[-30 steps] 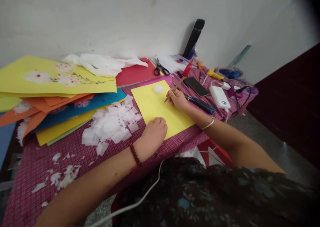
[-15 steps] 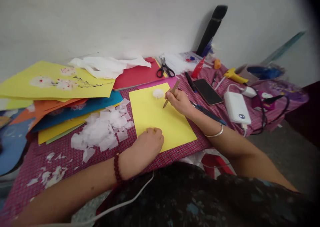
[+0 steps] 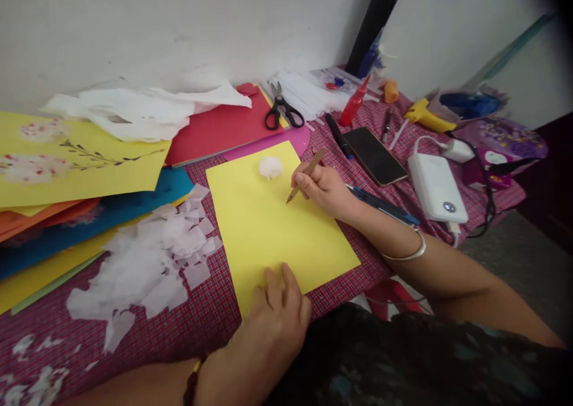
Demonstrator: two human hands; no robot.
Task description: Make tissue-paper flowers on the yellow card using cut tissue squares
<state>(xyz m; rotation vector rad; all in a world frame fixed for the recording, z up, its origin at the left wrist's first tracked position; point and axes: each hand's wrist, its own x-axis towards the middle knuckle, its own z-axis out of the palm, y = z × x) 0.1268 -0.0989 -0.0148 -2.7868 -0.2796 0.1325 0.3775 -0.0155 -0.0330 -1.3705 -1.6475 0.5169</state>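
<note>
A yellow paper sheet (image 3: 268, 227) lies on the checked tablecloth in front of me. My right hand (image 3: 324, 188) grips a brown pencil (image 3: 307, 175), its tip resting on the sheet's upper right part. A small white tissue ball (image 3: 271, 167) sits on the sheet just left of the pencil. My left hand (image 3: 277, 316) rests on the sheet's near edge, fingers loosely stretched and pressing the paper down.
A heap of white tissue squares (image 3: 152, 257) lies left of the sheet. Coloured papers (image 3: 80, 161) are stacked at far left. Scissors (image 3: 281, 110), a red glue bottle (image 3: 353, 104), a phone (image 3: 373, 155), a white power bank (image 3: 436, 185) and a yellow glue gun (image 3: 423, 114) crowd the right.
The view has tilted down and closer. My left hand has slid back to the sheet's near edge and its fingers have uncurled. My right hand keeps the pencil near the tissue ball.
</note>
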